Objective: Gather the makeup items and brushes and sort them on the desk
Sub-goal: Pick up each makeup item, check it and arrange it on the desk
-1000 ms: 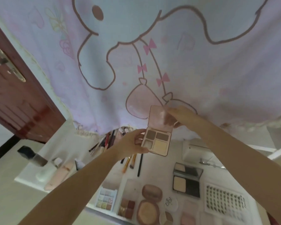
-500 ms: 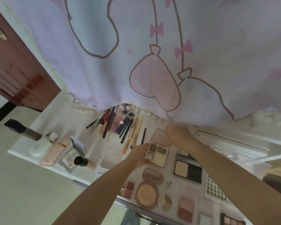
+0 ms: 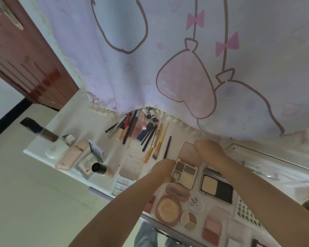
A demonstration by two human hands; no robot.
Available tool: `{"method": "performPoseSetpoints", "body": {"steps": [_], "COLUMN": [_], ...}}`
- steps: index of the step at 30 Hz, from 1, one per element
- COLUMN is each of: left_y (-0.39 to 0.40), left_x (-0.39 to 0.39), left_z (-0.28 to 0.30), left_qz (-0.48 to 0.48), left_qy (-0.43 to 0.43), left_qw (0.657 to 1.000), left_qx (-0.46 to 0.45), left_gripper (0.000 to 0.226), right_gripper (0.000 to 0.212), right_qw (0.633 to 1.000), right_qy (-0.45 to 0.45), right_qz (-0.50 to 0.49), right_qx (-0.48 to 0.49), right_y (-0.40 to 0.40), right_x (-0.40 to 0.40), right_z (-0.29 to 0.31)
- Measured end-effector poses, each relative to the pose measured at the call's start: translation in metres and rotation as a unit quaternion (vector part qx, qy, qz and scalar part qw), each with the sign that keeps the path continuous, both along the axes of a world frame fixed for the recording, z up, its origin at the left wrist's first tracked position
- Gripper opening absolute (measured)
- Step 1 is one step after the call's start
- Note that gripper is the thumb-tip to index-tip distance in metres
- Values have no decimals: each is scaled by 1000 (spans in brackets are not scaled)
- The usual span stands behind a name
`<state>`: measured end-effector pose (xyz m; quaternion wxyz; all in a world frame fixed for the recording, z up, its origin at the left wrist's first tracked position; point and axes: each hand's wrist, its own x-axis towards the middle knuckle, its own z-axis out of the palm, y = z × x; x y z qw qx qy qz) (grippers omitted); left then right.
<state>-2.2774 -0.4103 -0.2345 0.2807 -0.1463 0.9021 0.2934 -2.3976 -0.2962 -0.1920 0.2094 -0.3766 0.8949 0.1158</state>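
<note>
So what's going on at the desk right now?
A person holds an open four-pan eyeshadow palette low over the white desk. The left hand grips its base edge and the right hand pinches the raised pink lid. Around it lie a black compact with cream powder, a round peach powder compact and a loose row of brushes and pencils.

there is a single view, from a wide-angle camera worn on the person's head. it looks forward and steeply down over both forearms onto the white desk, close enough that the left hand and right hand sit near mid-frame. beyond the fingertips a lilac curtain fills the upper picture. no second view shares the scene.
</note>
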Motion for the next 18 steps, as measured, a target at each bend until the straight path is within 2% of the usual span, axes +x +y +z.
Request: {"method": "performPoseSetpoints", "body": {"steps": [5, 9, 13, 18], "left_y": [-6, -7, -16, -46], "left_x": [10, 24, 47, 70], "left_z": [6, 21, 34, 64], "left_qz": [39, 71, 74, 86], "left_qy": [15, 38, 103, 185], "left_qw": [999, 995, 992, 966], "left_qx": [30, 51, -21, -161], "left_gripper": [55, 45, 38, 33], "right_gripper": [27, 26, 28, 29], "right_qw": [1000, 998, 986, 966], "right_qy": [-1, 39, 52, -19], "right_qz": [-13, -25, 8, 7], "right_qx": [10, -48, -156, -258], "right_y": [-2, -1, 2, -18], "right_x": [8, 11, 22, 35], "right_z": [2, 5, 6, 4]}}
